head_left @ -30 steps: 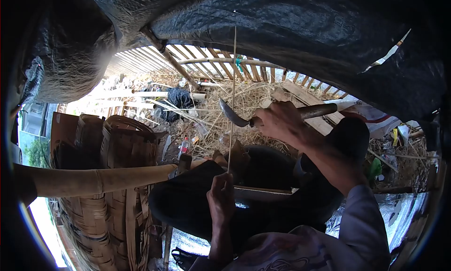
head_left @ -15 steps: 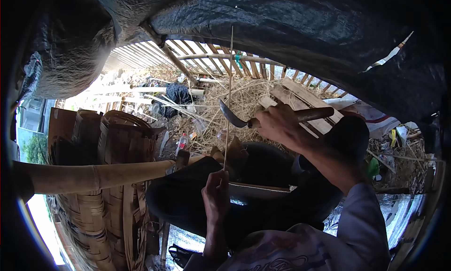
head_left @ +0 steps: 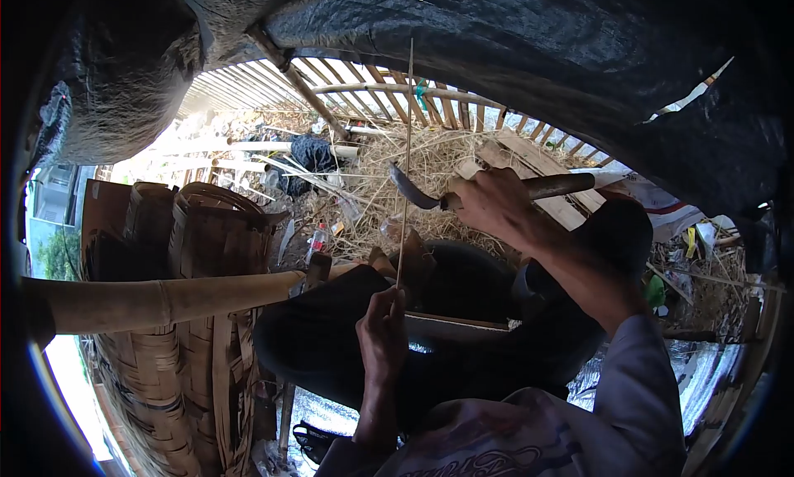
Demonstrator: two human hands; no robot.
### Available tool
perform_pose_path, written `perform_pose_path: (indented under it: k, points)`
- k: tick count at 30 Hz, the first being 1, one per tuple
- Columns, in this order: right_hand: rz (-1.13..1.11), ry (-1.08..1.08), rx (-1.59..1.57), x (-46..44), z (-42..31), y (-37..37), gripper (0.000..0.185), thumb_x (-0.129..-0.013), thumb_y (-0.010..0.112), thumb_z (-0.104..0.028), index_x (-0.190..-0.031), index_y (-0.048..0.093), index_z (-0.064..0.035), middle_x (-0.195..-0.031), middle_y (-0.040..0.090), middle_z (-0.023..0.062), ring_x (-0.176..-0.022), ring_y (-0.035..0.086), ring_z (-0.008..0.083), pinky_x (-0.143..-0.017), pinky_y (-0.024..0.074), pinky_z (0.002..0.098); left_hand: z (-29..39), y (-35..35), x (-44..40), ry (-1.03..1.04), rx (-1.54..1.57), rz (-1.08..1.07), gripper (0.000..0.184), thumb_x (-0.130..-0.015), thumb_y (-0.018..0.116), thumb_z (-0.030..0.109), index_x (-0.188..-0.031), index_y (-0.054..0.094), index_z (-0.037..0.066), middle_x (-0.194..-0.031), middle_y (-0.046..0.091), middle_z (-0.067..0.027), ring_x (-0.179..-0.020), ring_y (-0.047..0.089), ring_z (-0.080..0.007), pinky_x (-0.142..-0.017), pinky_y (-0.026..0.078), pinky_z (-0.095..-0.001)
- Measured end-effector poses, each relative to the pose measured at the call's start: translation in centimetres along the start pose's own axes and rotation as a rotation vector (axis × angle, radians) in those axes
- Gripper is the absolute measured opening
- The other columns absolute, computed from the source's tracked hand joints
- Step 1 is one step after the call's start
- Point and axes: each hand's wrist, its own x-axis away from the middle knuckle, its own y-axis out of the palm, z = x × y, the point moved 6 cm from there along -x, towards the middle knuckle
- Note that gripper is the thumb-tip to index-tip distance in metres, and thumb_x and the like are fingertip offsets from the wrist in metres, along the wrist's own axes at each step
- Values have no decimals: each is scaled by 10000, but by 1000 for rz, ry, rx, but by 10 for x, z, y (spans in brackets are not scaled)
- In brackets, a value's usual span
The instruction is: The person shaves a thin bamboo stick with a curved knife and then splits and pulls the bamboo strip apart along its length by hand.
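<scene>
A thin bamboo strip [head_left: 408, 130] stands nearly upright in front of me, its lower end pinched between the thumb and fingers of my left hand [head_left: 382, 332]. My right hand [head_left: 496, 204] is wrapped round the wooden handle of a curved knife [head_left: 558, 185]. The knife's short hooked blade points left and lies at the strip, about midway along its length. I cannot tell whether the edge touches the strip. Both hands are above my dark-clothed knees.
A thick bamboo pole [head_left: 165, 302] juts in from the left, across woven bamboo baskets [head_left: 149, 378]. Straw [head_left: 430, 163] and wooden boards [head_left: 546, 167] lie ahead, near a plastic bottle [head_left: 318, 239]. A slatted bamboo fence [head_left: 364, 88] stands behind; black sheeting [head_left: 496, 39] hangs overhead.
My right hand and the knife have risen slightly relative to the strip. My left hand keeps its pinch on the lower end. The whole view has shifted a little.
</scene>
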Motion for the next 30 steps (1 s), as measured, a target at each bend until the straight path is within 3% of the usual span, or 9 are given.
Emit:
perform_pose_path:
  k: [3,5,10,15,17,21,23,27,30]
  points:
    - [1,-75,21,1,-2,6,156,-700,683,-178,-770,682,-39,-582,637,140,-539,655,268,-521,527,382,-4,1,0,-17,-26,-4,134,-945,582,139,-995,610,18,-753,650,-129,-580,549,-106,-517,421,-284]
    - [44,0,-18,-6,3,-6,145,-714,678,-177,-781,678,-48,-585,638,129,-522,650,249,-512,526,379,1,-2,-1,53,43,33,114,-942,582,129,-965,608,21,-622,532,-51,-584,430,-49,-507,368,-246]
    - [2,-108,41,6,-11,13,145,-718,681,-194,-752,663,-54,-571,627,125,-510,645,250,-509,528,385,-3,6,-2,32,37,27,113,-936,592,128,-959,610,18,-625,531,-33,-585,424,-51,-509,357,-236]
    - [69,-4,-52,-7,2,-12,150,-714,674,-186,-730,649,-38,-584,635,129,-526,654,258,-501,526,392,-4,1,-2,-9,44,8,119,-938,593,138,-961,608,22,-609,492,-6,-565,378,-42,-489,316,-246]
    - [24,-72,-32,3,-11,8,150,-717,669,-183,-729,650,-36,-584,636,128,-520,651,258,-492,523,391,-7,8,-4,20,82,-16,125,-944,585,147,-971,605,26,-602,466,7,-557,347,-35,-482,286,-250]
    - [-24,-86,-38,6,-15,10,148,-720,671,-182,-734,659,-35,-588,633,138,-509,645,272,-472,513,395,-14,7,-5,-146,16,-50,170,-950,578,185,-982,607,20,-671,601,-89,-572,466,-57,-510,381,-254]
    - [56,-39,-187,-1,-7,-3,155,-717,678,-178,-736,662,-25,-591,628,152,-512,643,286,-472,512,399,-14,8,-7,-51,158,-27,126,-944,575,144,-961,603,23,-619,469,38,-561,350,-18,-475,261,-222]
    - [20,-136,-56,13,-30,10,154,-708,685,-171,-746,665,-23,-599,626,163,-543,655,288,-498,522,415,-24,16,-8,-84,245,-106,129,-946,565,143,-959,600,20,-629,470,53,-561,366,-11,-475,260,-212]
    - [25,-141,-96,15,-29,0,150,-716,687,-175,-760,672,-33,-606,633,159,-550,659,291,-510,526,426,-27,14,-7,-148,261,-134,156,-959,566,164,-963,596,11,-662,566,-16,-615,452,-38,-511,357,-244]
